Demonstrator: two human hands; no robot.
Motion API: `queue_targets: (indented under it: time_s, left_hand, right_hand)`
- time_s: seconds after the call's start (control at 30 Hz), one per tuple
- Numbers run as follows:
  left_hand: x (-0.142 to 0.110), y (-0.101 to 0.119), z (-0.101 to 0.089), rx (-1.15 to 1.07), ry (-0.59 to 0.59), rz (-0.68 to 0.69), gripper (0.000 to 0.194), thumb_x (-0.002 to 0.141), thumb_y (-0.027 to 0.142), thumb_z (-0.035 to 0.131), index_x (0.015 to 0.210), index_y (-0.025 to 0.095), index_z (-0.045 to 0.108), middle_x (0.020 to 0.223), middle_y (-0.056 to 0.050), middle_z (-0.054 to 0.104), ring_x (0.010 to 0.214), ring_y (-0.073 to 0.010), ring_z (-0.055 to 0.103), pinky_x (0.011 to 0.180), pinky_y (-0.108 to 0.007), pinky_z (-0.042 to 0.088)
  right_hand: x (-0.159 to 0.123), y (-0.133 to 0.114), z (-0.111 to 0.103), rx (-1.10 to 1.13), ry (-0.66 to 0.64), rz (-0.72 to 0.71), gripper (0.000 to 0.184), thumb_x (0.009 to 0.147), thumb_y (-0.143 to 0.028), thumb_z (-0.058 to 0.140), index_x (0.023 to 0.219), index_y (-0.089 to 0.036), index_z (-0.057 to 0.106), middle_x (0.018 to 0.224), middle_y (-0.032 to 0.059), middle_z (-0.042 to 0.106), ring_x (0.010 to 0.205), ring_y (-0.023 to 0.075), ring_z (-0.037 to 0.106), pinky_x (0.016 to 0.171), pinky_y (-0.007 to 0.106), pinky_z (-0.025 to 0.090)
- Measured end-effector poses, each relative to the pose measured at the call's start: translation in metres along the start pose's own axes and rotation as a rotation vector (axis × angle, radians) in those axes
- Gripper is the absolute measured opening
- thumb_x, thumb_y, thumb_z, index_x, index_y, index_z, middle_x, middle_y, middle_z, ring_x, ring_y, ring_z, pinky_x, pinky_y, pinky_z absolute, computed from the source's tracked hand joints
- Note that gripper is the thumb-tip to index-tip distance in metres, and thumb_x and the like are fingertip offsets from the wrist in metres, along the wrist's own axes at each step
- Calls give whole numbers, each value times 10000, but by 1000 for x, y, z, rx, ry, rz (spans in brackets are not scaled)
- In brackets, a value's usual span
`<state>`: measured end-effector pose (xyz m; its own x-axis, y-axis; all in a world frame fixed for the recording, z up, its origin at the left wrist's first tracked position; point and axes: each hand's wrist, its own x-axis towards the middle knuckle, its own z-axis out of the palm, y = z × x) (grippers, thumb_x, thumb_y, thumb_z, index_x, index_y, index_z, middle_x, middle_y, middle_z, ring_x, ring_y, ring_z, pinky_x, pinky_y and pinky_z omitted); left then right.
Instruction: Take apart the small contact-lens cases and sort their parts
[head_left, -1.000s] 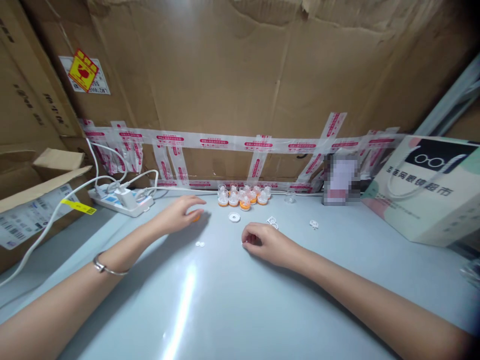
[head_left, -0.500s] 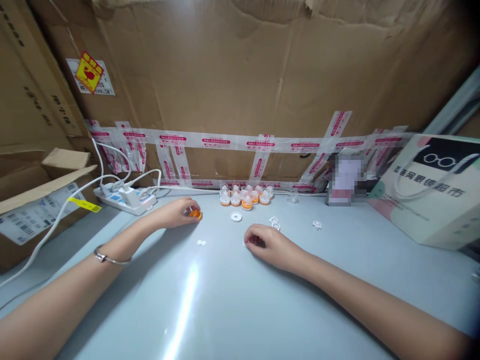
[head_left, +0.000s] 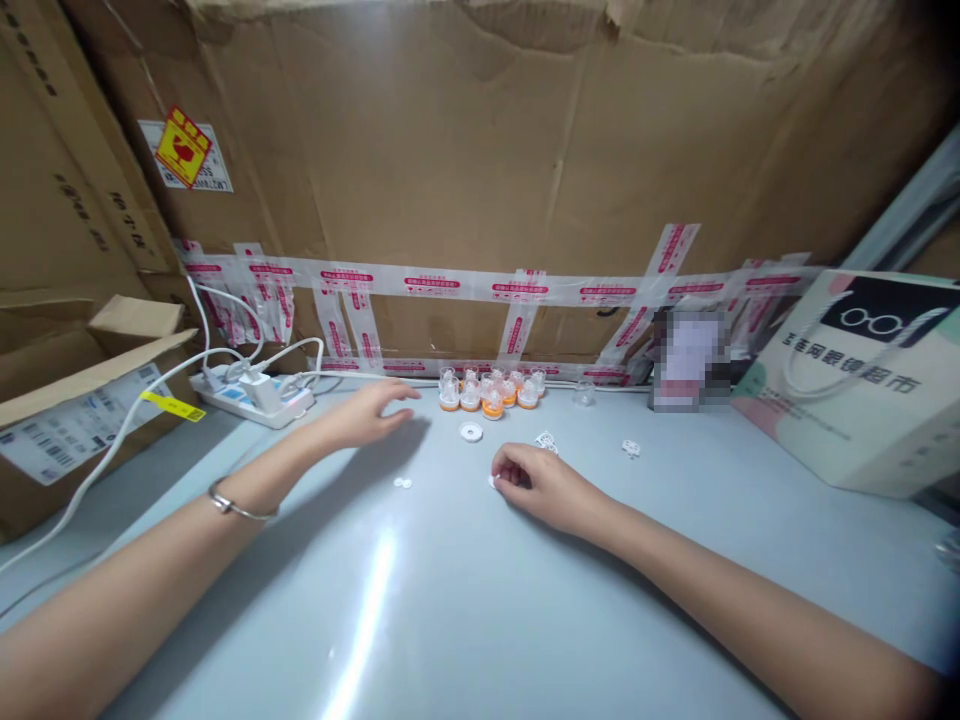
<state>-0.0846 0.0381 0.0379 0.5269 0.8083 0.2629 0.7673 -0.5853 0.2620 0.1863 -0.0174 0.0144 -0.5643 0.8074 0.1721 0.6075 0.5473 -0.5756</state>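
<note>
Head view. Right hand: fingers curled, thumb and index finger pinched on a small white piece, mostly covered by the fingertips, low over the middle of the table; whether the piece touches the surface, cannot tell. Left hand: partly open, palm down, thumb apart from the extended fingers, seemingly raised, its shadow falling beside it. Nothing seen in its grasp; underside hidden. Metal bracelet on the left wrist.

Between the hands: two white discs, side by side, lying flat. Farther back, a white ring, flat. Just beyond the right hand, white openwork pieces, partly covered by it; another openwork piece lies apart, toward the right.

Near the far edge, centre: group of clear domes on orange bases, packed close, just right of the left fingertips. Clear cup stands to the right of the group.

Far left corner: power strip with plugs and white cables. Left edge: open carton. Right side, toward the far corner: paper bag with glasses print, upright. Large taped cardboard rises behind the far edge.
</note>
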Motion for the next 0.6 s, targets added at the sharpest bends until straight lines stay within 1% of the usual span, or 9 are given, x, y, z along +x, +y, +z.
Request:
queue_targets:
  time_s: [0.07,0.1,0.17,0.2,0.23,0.3,0.47,0.6]
  left_hand:
    - [10,27,18,0,-49,208,342,850,277,359,1169,197,455,1195,-64,503,1081,-173,471,923,-290,369]
    - [14,38,26,21,-89,271,356,858,267,351,1199,199,429,1236,-64,475,1113,-176,450,940,-294,355]
    - [20,52,39,60,-146,333,372,866,267,344,1229,203,396,1269,-63,451,1135,-186,440,948,-302,349]
    - [21,54,43,80,-163,338,375,869,273,341,1234,205,391,1276,-63,446,1137,-192,442,946,-307,350]
    - [21,54,45,95,-172,333,373,872,280,335,1234,208,392,1278,-61,446,1136,-196,445,943,-310,351]
    - [19,45,44,110,-181,305,363,879,292,318,1224,222,406,1278,-50,450,1135,-196,451,939,-310,353]
    - [-2,14,26,125,-201,195,367,884,307,304,1235,261,404,1300,-15,431,1141,-183,448,951,-311,340]
    - [-16,9,18,121,-205,169,374,889,308,291,1251,289,384,1301,-2,429,1126,-176,463,965,-335,322]
  right_hand:
    - [1,-1,-1,-11,10,-2,77,729,-119,471,758,-151,534,702,10,550,625,101,496,584,209,390]
    - [1,-1,-1,-20,17,-3,77,731,-120,473,754,-150,540,702,12,552,626,103,495,585,211,389]
    - [2,-1,-2,-40,33,-3,78,736,-127,476,749,-150,549,702,15,558,630,108,494,590,218,388]
    - [3,0,-2,-49,40,-3,80,739,-132,477,748,-151,554,703,16,562,634,110,495,593,221,388]
    - [5,1,-2,-59,49,-5,82,742,-137,478,749,-153,558,707,17,567,640,112,497,599,225,389]
    - [11,5,-3,-77,65,-15,85,746,-147,482,752,-158,566,720,19,576,657,116,502,615,230,389]
    - [40,16,-2,-125,83,-30,65,733,-158,511,731,-154,575,737,25,594,688,123,517,636,234,386]
    - [64,21,3,-128,76,-38,64,722,-149,520,727,-142,583,722,28,604,668,120,522,616,226,379]
